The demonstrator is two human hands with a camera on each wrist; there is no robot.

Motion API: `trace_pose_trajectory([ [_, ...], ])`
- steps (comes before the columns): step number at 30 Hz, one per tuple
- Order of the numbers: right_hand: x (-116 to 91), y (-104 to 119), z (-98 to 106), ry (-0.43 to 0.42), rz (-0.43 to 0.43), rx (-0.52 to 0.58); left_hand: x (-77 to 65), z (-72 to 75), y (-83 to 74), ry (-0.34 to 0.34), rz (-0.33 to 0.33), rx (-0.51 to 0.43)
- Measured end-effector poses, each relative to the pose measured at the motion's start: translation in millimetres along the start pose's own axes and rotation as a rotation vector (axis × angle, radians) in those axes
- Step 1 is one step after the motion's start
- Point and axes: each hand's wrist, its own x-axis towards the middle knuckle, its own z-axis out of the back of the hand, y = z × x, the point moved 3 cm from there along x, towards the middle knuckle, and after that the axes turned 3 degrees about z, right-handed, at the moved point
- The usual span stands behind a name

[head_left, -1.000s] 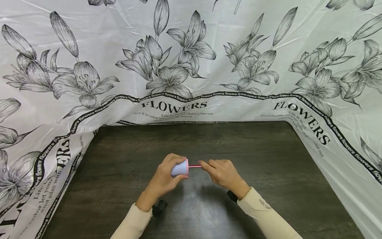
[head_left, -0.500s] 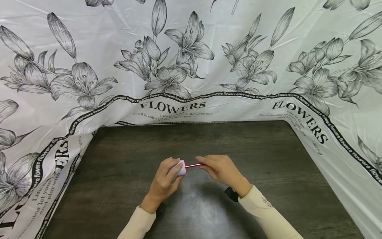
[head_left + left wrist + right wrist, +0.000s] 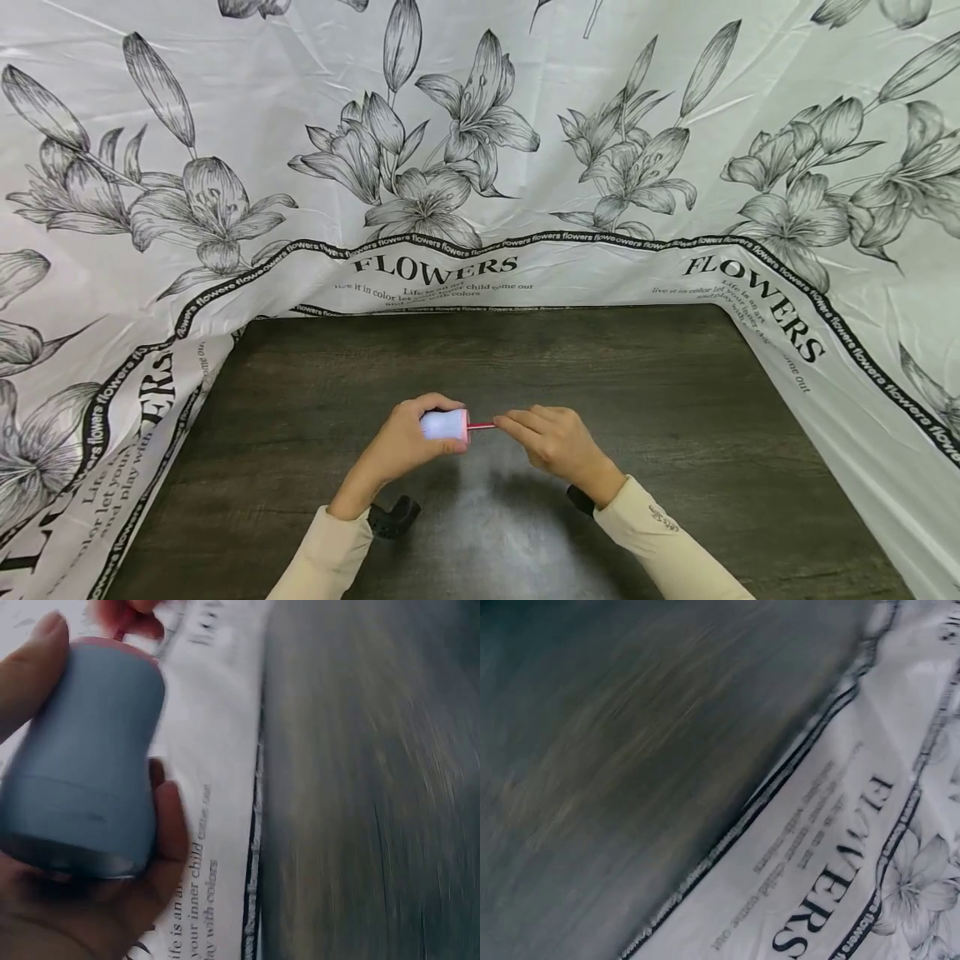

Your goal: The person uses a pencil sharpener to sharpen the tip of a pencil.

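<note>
A dark wood-grain desk (image 3: 637,367) is filling the foreground, and a pale patch of light (image 3: 510,533) is shining on its near part. Behind it and along both sides, a creased white cloth (image 3: 547,179) is hanging, showing line-drawn flowers (image 3: 427,196), a black lettered band (image 3: 585,236) and the word "FLOWERS" (image 3: 438,268).

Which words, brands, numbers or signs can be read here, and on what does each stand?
"FLOWERS": cloth, large print
"flowers", repeated: black band
"Life is an art": cloth
"live it in color let your inner child come out": cloth
"and play with colors": cloth
Right sleeve: mark, too small to read
Blue object: any print is too blurred to read
</note>
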Motion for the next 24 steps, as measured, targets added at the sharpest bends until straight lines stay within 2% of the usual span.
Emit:
trace_pose_trajectory([
  [2,0.0,-1.2,0.2,0.034,-0.058,0.083,-1.3,-3.4,-4.4,-0.065,-0.155,0.095],
  [4,0.8,-4.5,1.2,0.066,-0.141,0.204,-3.3,-8.4,-8.7,-0.161,-0.367,0.234],
  [6,1.9,-9.3,2.7,0.115,-0.250,0.365,-5.9,-14.3,-10.3,-0.265,-0.572,0.367],
  [8,1.1,-14.9,2.5,0.201,-0.402,0.583,-8.6,-19.8,-9.6,-0.371,-0.759,0.509],
  [12,-4.8,-25.1,-0.6,0.423,-0.732,0.982,-11.0,-28.8,-5.1,-0.528,-1.033,0.720],
  [14,-8.6,-27.6,-2.4,0.504,-0.853,1.087,-11.4,-31.6,-2.4,-0.571,-1.112,0.778],
  [16,-11.3,-27.4,-3.4,0.528,-0.876,1.080,-11.7,-32.1,0.3,-0.562,-1.120,0.780],
  [17,-11.6,-26.3,-3.3,0.512,-0.843,1.043,-11.9,-31.0,1.4,-0.545,-1.100,0.755],
  [19,-10.0,-22.1,-2.1,0.436,-0.695,0.885,-12.1,-27.0,3.6,-0.488,-0.998,0.672],
  [22,-5.1,-13.4,2.2,0.252,-0.396,0.510,-10.9,-18.1,4.9,-0.390,-0.787,0.486],
  [24,-2.8,-7.9,4.4,0.135,-0.245,0.283,-9.0,-13.1,4.2,-0.329,-0.660,0.376],
])
